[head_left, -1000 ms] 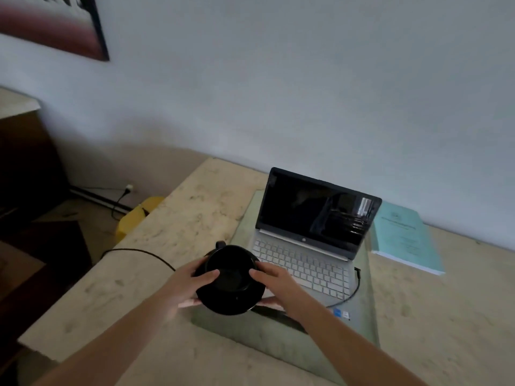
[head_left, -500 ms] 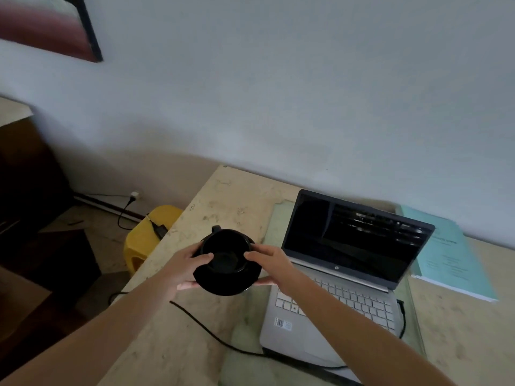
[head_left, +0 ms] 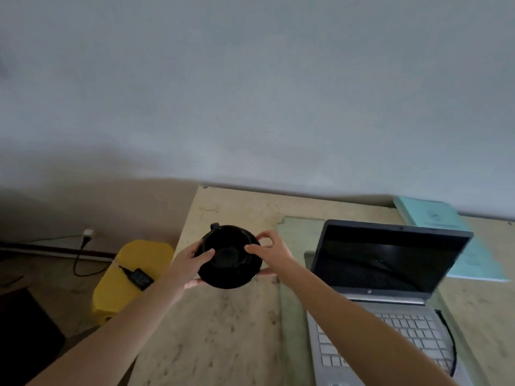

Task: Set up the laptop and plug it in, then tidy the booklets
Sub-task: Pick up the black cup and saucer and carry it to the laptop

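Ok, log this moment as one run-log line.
hands: left and right hold black cup and saucer above table | laptop: open, screen dark

Round "hp" logo readable on the laptop (head_left: 387,277), on the strip just below its screen. Print on the booklet (head_left: 434,218) behind the laptop too blurred to read.

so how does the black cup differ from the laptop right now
The black cup is held above the table by both hands, left hand and right hand; the laptop rests untouched. The cup is round and black, the laptop flat, grey and open. Both sit near the table's back edge.
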`<state>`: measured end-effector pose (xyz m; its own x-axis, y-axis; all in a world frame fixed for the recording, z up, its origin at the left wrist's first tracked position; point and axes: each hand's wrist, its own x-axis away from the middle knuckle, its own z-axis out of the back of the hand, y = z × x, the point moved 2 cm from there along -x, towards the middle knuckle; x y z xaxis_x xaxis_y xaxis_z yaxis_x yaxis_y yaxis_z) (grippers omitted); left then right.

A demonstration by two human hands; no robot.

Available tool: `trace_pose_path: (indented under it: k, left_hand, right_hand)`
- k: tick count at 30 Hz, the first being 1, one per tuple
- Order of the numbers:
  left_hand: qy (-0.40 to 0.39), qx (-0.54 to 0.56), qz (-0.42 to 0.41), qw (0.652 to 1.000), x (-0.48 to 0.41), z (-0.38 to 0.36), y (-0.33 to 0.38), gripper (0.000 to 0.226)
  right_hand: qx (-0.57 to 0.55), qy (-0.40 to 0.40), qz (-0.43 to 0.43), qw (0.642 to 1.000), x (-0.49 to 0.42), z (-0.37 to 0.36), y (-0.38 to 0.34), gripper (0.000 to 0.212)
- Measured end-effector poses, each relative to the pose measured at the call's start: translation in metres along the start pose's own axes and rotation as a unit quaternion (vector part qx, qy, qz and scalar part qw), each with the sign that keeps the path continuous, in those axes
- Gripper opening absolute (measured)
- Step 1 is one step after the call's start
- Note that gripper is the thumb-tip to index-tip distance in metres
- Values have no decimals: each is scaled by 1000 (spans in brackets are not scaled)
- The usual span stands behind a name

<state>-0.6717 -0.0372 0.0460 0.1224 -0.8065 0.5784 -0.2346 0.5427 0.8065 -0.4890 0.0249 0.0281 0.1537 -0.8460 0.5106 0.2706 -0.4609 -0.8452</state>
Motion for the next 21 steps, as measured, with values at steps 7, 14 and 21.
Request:
trace_pose_path:
  k: [7, 14, 21]
  left_hand:
    - [65, 10, -22, 998, -99, 26, 36, 61]
    - [75, -23, -38, 996, -181, 44, 62, 45]
    - [69, -80, -62, 993, -230, 56, 85, 55]
  right_hand:
    - [-21, 55, -10, 998, -84, -24, -30, 37]
    - [-43, 53, -4, 998, -159, -43, -52, 36]
    - [-46, 40, 8, 998, -206, -47, -72, 34]
